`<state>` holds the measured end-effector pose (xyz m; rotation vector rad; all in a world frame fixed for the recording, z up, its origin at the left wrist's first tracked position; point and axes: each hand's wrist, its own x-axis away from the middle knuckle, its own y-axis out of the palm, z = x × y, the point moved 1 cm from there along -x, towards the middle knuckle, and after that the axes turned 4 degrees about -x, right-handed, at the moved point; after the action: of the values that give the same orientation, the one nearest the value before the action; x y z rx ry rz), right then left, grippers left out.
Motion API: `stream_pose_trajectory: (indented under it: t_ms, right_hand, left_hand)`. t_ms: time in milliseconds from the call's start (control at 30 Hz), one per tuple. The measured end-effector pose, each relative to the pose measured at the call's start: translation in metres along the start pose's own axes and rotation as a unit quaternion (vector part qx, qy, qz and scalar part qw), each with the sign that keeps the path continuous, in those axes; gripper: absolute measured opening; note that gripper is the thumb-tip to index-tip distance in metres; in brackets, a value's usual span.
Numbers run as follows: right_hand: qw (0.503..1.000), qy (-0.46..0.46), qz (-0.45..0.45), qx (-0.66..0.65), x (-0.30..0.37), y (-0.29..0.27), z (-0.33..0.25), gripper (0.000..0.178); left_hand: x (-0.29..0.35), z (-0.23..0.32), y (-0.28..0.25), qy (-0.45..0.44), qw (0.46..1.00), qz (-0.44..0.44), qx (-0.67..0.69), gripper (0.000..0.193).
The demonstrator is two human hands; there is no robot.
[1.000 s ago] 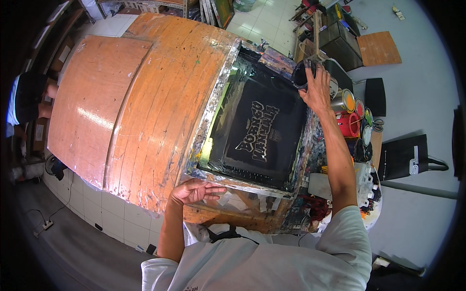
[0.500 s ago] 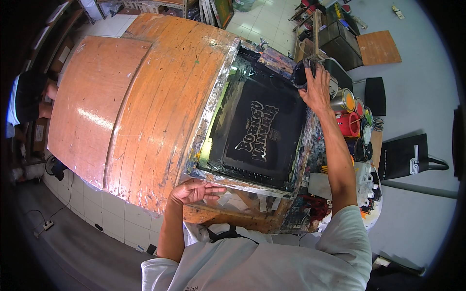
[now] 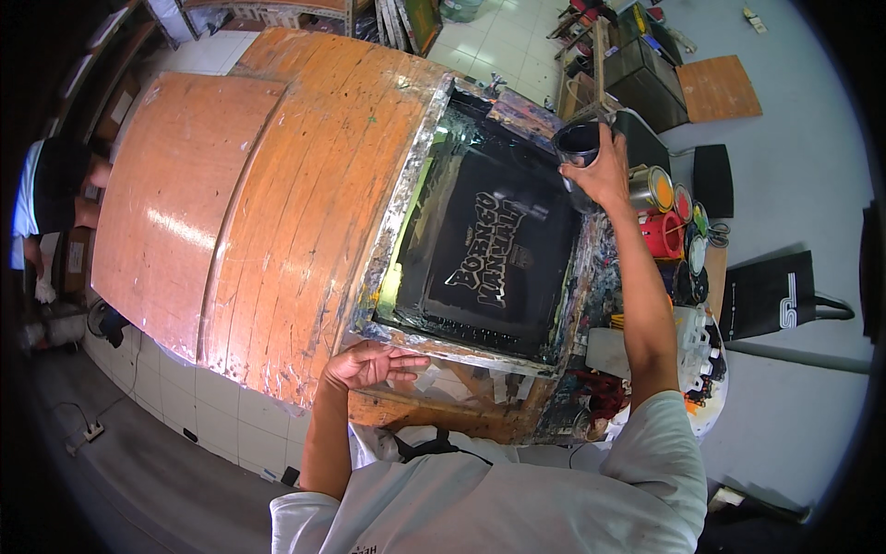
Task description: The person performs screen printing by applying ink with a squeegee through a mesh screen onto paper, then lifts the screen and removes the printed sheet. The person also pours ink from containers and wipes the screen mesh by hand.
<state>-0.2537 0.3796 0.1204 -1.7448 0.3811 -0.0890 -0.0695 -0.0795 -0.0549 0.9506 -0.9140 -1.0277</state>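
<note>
A screen-printing frame (image 3: 404, 217) lies on the wooden table, its dark mesh (image 3: 544, 277) bearing an outlined lettering design. At its far right corner, my right hand (image 3: 604, 175) is closed around a dark ink container (image 3: 579, 140), whose round mouth faces up and whose inside looks black. The container hangs over the frame's right edge; I cannot tell if it touches it. My left hand (image 3: 371, 365) lies at the frame's near left corner, fingers stretched out along the near edge, holding nothing. Yellow-green tape (image 3: 391, 288) runs down the left side of the mesh.
Right of the frame stand several open paint cans (image 3: 659, 189), a red tub (image 3: 661, 235) and scissors (image 3: 718, 236). A black bag (image 3: 771, 297) lies farther right. Wooden boards (image 3: 185, 212) cover the table's left. Another person's arm and dark clothing (image 3: 60, 189) show at the far left.
My right hand has shifted and turned the dark container, so more of its side and mouth shows over the frame's right edge. My left hand has stayed still.
</note>
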Motion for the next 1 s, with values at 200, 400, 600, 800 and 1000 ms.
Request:
stream_pose_trajectory:
  t_ms: [200,400,600,800,1000]
  right_hand:
    - [0.901,0.222,-0.045,-0.369,0.009,0.014,0.032,0.105]
    - [0.702,0.193,0.054,-0.683,0.046,0.053,0.032,0.1]
    - [0.727,0.172,0.242,-0.619,0.069,0.035,0.027,0.097]
    - [0.807,0.24,0.426,-0.331,0.125,-0.004,0.051,0.1]
    - [0.807,0.373,0.438,-0.133,0.163,0.03,0.132,0.093]
  left_hand:
    - [0.001,-0.003,-0.004,-0.01,1.0,0.017,0.002,0.067]
    - [0.005,-0.002,-0.004,-0.005,1.0,0.001,0.014,0.063]
    - [-0.003,0.0,-0.001,-0.031,0.999,0.033,-0.017,0.065]
    - [-0.001,-0.003,0.001,-0.014,0.997,0.071,-0.011,0.05]
    - [-0.001,-0.002,0.004,-0.019,0.996,0.076,-0.037,0.05]
